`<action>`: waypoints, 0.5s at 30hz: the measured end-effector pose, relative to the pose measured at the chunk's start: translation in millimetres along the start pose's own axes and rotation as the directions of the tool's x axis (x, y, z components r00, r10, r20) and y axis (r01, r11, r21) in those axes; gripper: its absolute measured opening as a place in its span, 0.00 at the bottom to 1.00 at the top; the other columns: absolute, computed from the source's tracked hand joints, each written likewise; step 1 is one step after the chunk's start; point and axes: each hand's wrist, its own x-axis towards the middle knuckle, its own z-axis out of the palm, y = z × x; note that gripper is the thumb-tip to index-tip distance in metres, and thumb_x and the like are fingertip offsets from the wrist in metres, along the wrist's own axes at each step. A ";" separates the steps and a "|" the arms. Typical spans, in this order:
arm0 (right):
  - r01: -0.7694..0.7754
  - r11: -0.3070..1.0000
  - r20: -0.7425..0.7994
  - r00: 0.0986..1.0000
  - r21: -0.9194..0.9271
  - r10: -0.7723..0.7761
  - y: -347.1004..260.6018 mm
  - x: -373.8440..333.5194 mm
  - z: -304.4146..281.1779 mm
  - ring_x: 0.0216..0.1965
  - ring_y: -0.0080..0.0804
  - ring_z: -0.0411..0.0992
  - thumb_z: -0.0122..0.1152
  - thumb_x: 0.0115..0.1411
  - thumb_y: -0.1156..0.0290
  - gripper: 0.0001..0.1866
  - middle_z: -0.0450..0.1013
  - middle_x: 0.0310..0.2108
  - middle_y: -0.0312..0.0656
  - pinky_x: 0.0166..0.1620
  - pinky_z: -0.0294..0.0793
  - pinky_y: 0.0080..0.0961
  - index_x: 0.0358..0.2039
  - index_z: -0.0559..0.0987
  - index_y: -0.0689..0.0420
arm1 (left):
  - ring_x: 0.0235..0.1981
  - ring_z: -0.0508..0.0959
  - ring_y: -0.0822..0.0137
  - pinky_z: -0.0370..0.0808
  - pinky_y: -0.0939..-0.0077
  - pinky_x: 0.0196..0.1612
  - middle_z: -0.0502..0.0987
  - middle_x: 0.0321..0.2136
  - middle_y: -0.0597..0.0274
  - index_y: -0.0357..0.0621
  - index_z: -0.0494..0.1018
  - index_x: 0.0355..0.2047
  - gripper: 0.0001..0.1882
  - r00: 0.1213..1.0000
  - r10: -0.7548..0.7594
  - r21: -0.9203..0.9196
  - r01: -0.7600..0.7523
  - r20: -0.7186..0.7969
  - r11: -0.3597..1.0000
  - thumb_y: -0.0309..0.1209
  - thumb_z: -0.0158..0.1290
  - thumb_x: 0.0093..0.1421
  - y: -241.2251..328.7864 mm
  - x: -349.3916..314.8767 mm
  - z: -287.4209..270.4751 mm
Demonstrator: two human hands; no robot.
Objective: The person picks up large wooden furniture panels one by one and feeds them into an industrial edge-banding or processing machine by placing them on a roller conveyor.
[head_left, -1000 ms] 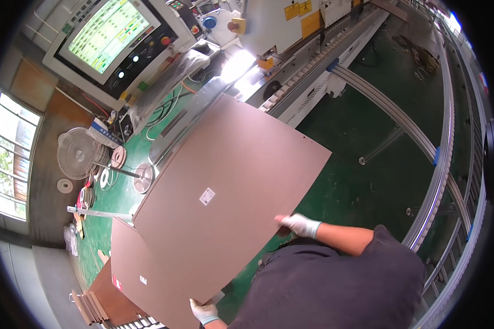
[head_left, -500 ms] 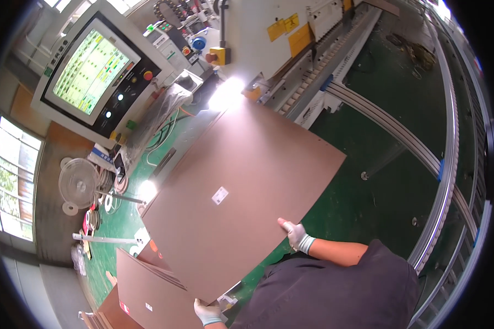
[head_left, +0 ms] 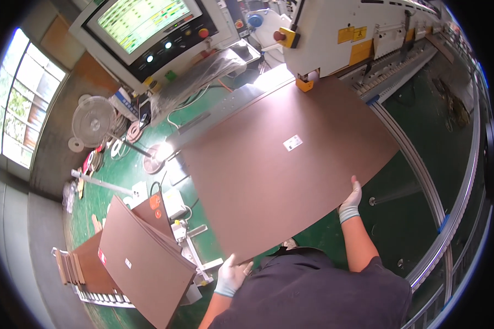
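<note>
A large flat brown panel with a small white label stretches out in front of me. Its far edge reaches the machine's metal bed, by a yellow-orange block. My left hand, in a white glove, is closed on the near left corner. On the near right edge is my right hand, gloved too, its thumb on top and the fingers mostly hidden below the panel. Left of my left hand lies a stack of similar brown panels, apart from the held one.
A white machine with a red stop button stands ahead. A control screen is at the upper left. Metal support rails run along the right. A fan and a roller rack stand at left on the green floor.
The panel has turned and come against the machine bed, with both hands still on it. My view has swung left to right, and the panel stack now shows apart from the held panel.
</note>
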 end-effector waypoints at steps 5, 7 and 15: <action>0.014 0.999 0.056 0.998 -0.038 -0.012 -20.5 -24.4 42.9 0.60 0.45 0.67 0.49 0.67 0.42 0.33 0.68 0.61 0.42 0.62 0.66 0.46 0.62 0.70 0.53 | 0.51 0.76 0.60 0.74 0.64 0.51 0.76 0.54 0.59 0.44 0.67 0.61 0.23 0.992 -0.124 0.302 0.124 -0.022 0.945 0.44 0.44 0.73 -1.7 8.0 50.2; -0.055 0.994 0.021 0.998 -0.090 0.057 0.2 -55.1 56.7 0.61 0.45 0.66 0.45 0.67 0.39 0.35 0.67 0.62 0.42 0.63 0.65 0.46 0.63 0.69 0.53 | 0.50 0.76 0.65 0.74 0.66 0.51 0.76 0.52 0.61 0.42 0.68 0.59 0.24 0.995 -0.091 0.540 0.056 0.038 0.840 0.45 0.45 0.73 -5.1 27.6 33.0; -0.243 0.924 -0.157 0.966 -0.296 0.204 168.4 -182.3 33.0 0.57 0.36 0.67 0.55 0.61 0.35 0.35 0.70 0.58 0.32 0.58 0.68 0.40 0.61 0.71 0.45 | 0.53 0.76 0.57 0.73 0.61 0.57 0.75 0.52 0.48 0.36 0.65 0.60 0.32 0.981 0.121 0.661 0.011 -0.154 0.750 0.51 0.49 0.69 -11.2 44.7 -137.1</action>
